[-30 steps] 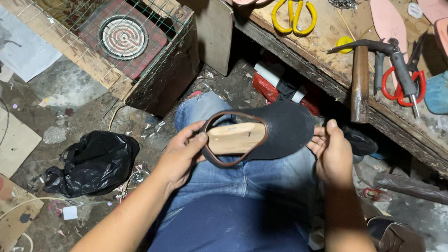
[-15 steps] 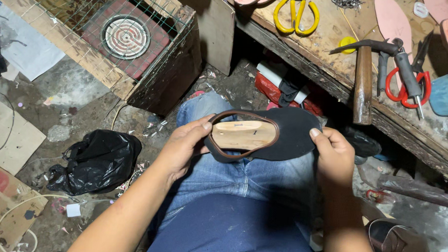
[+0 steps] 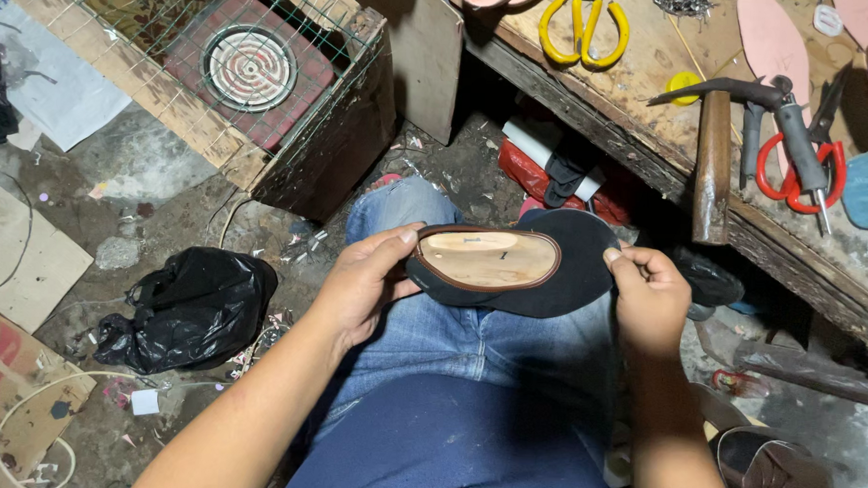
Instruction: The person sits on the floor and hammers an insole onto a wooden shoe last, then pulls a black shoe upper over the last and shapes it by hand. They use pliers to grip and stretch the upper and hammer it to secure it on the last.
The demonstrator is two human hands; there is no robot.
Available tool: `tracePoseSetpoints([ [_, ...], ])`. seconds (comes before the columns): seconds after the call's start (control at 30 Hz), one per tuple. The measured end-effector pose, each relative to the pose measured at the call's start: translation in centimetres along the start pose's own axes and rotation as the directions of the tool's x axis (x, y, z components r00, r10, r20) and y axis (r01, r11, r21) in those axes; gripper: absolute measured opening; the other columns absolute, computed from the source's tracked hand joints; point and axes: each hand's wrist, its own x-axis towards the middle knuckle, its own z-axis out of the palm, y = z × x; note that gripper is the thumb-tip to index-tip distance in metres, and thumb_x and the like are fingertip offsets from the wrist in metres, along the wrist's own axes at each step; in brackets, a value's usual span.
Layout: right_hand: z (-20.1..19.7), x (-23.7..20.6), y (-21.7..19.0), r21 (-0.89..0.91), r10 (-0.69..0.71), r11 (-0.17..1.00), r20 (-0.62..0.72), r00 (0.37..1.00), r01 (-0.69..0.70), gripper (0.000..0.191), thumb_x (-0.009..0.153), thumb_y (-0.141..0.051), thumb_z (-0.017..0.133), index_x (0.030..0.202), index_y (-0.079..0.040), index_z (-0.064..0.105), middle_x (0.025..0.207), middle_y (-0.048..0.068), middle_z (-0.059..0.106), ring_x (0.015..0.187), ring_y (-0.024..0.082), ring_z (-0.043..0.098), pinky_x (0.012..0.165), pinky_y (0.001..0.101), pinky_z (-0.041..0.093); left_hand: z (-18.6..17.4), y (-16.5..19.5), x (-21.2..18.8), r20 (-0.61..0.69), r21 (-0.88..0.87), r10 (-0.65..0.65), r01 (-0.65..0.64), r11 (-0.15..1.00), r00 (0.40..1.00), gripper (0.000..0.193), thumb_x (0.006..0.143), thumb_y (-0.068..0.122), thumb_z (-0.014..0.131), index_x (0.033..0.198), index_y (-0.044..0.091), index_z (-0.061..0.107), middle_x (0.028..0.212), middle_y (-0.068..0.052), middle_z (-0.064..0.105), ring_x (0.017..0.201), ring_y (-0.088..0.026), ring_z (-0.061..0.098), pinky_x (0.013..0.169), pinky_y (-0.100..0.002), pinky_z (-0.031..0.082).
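Over the lap, the left hand [image 3: 365, 285] and right hand [image 3: 648, 300] are each closing on an end of the black shoe upper [image 3: 520, 266] stretched over a wooden last. Farther off, a hammer [image 3: 715, 138] and yellow scissors [image 3: 584, 28] are lying on the table [image 3: 641, 97].

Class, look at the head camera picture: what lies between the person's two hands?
In the head view, a dark shoe upper on a wooden last spans the gap, over the lap. The left hand grips one end, the right hand the other.
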Motion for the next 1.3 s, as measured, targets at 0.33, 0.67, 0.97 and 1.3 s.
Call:
tracePoseSetpoints([
  [0.33, 0.4, -0.3, 0.0, -0.114, -0.005, 0.993, -0.015, 1.0, 0.003, 0.012, 0.094, -0.006, 0.076, 0.101, 0.002, 0.07, 0.104, 0.004, 0.072, 0.086, 0.005, 0.06, 0.082, 0.0199, 0.048, -0.6, -0.3, 0.8, -0.039, 0.069, -0.016, 0.019, 0.997, 0.999, 0.034, 0.097, 0.029, 0.064, 0.117, 0.004, 0.075, 0.1, -0.004, 0.077, 0.087, -0.013, 0.07, 0.083, -0.034, 0.058],
  [0.67, 0.4, -0.8, 0.7, -0.133, -0.004, 0.991, -0.095, 0.995, -0.008, 0.011, 0.095, -0.005, 0.073, 0.1, 0.004, 0.069, 0.08, -0.002, 0.063, 0.068, 0.002, 0.051, 0.065, 0.0175, 0.041, -1.3, -1.3, 1.4, -0.026, 0.036, 0.011, -0.01, 0.999, 1.0, 0.032, 0.095, 0.024, 0.064, 0.118, 0.003, 0.072, 0.101, -0.005, 0.076, 0.088, -0.013, 0.071, 0.083, -0.031, 0.058],
  [0.97, 0.8, -0.9, -2.6, -0.136, -0.078, 0.989, -0.101, 0.992, 0.064, 0.01, 0.096, -0.005, 0.073, 0.1, 0.003, 0.068, 0.084, -0.001, 0.066, 0.073, 0.002, 0.055, 0.069, 0.0177, 0.044, -2.8, -2.4, -1.5, 0.315, -0.044, 0.019, -0.005, 0.999, 0.949, 0.075, 0.083, 0.014, 0.076, 0.148, -0.002, 0.043, 0.127, -0.012, 0.069, 0.104, -0.016, 0.066, 0.084, -0.027, 0.052],
  [1.3, 4.4, 2.7, -16.9, -0.072, -0.326, 0.924, 0.362, 0.874, 0.375, 0.009, 0.098, -0.003, 0.07, 0.105, 0.0, 0.065, 0.111, 0.008, 0.073, 0.102, 0.012, 0.068, 0.095, 0.0274, 0.055, 2.7, -2.0, -5.0, 0.652, 0.167, -0.034, -0.099, 0.981, 0.758, 0.086, 0.088, 0.028, 0.079, 0.156, -0.002, 0.036, 0.128, -0.01, 0.06, 0.115, -0.016, 0.058, 0.098, -0.029, 0.045],
])
